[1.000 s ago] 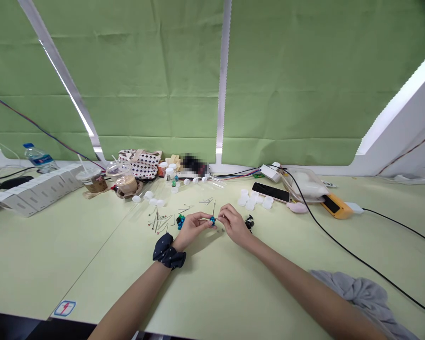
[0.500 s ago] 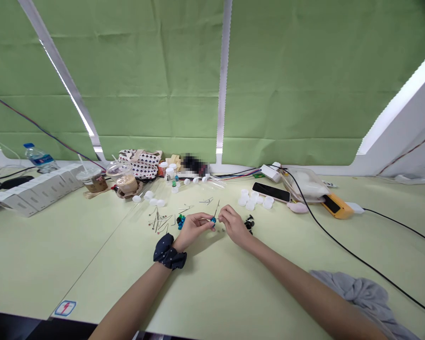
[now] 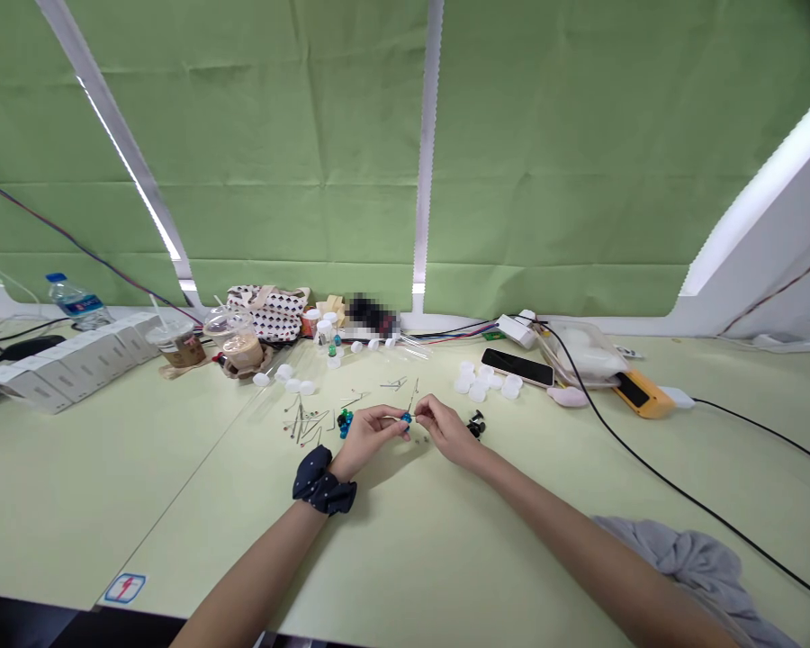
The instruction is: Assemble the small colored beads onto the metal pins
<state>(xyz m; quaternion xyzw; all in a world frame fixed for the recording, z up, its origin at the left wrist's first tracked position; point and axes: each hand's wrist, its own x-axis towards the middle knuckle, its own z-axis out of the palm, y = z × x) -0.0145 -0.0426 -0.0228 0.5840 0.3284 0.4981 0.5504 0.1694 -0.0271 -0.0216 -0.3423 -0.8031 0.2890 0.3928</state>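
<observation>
**Blue bead on pin, held between both hands, mid-tabletop**

- **Item:** small blue bead [image 3: 406,418] on a thin metal pin [image 3: 413,396]. It is too small to tell whether the bead is threaded on or only pressed against the pin.
- **Location:** just above the pale green tabletop [image 3: 445,540], directly between your hands.
- **Left hand [image 3: 366,432]:** grip pinched closed, thumb and forefinger on the bead from the left.
- **Right hand [image 3: 445,428]:** grip pinched on the pin's lower end from the right, fingertips almost meeting the left's.
- **Long axis:** the pin points up and away from you, tilted slightly right, with its far tip free. Both hands are equally near.
- **Adjacent:**
  - loose metal pins [image 3: 303,421] and blue-green beads [image 3: 344,419] lie just left of your left hand
  - black beads [image 3: 474,423] lie just beside your right hand
  - white plastic caps [image 3: 486,382] lie beyond
- **Room:** bare tabletop lies towards you, and the black cable [image 3: 648,468] is well apart on the right.
</observation>
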